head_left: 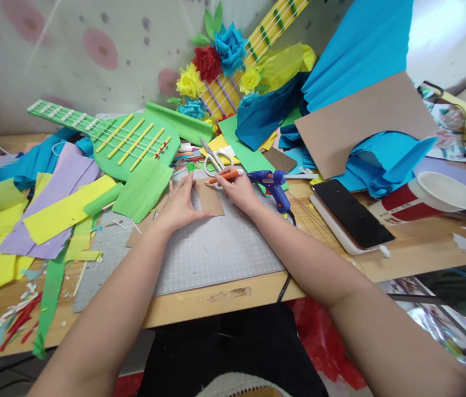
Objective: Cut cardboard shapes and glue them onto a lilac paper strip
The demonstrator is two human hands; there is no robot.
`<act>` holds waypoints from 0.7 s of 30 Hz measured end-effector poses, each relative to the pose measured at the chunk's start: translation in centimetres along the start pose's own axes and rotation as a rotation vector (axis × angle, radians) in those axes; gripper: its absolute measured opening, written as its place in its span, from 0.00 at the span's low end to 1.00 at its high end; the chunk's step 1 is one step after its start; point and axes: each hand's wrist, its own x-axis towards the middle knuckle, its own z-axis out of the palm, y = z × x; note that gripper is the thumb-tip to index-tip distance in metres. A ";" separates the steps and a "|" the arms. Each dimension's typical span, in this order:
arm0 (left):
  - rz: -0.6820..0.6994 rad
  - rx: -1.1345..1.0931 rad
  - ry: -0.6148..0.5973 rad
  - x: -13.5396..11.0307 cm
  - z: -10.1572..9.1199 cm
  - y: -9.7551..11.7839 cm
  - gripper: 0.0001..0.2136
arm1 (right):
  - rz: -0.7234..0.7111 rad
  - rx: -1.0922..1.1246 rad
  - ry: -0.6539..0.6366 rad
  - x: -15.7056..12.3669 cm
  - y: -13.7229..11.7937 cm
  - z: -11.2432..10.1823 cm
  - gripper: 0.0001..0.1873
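My left hand (pixel 181 204) lies spread on a small piece of brown cardboard (pixel 211 202), thumb and fingers apart along its left side. In my right hand (pixel 239 190) is an orange pen (pixel 227 176), its tip at the cardboard's upper part. The cardboard rests on a grey gridded cutting mat (pixel 216 253). Just beyond my hands lie white-handled scissors (pixel 215 159). A blue glue gun (pixel 272 184) sits right of my right hand. Green crepe paper (pixel 144 190) lies beside my left hand.
A green paper-covered instrument (pixel 129 143) lies at the left, a yellow one with paper flowers (pixel 225 96) leans on the wall. A phone (pixel 352 212) and a red-and-white cup (pixel 415 198) stand at the right. Larger cut cardboard (pixel 365 121) and paper scraps (pixel 68 212) surround the mat.
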 end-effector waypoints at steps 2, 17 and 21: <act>0.002 -0.003 0.001 0.0 0.0 0.1 0.54 | 0.008 -0.003 -0.005 0.0 -0.1 0.0 0.10; 0.022 -0.016 0.028 0.0 0.3 -0.3 0.54 | 0.009 0.034 0.073 0.1 0.5 -0.1 0.11; 0.019 -0.011 0.024 0.0 0.3 -0.2 0.54 | 0.008 0.044 0.070 0.1 0.4 -0.1 0.11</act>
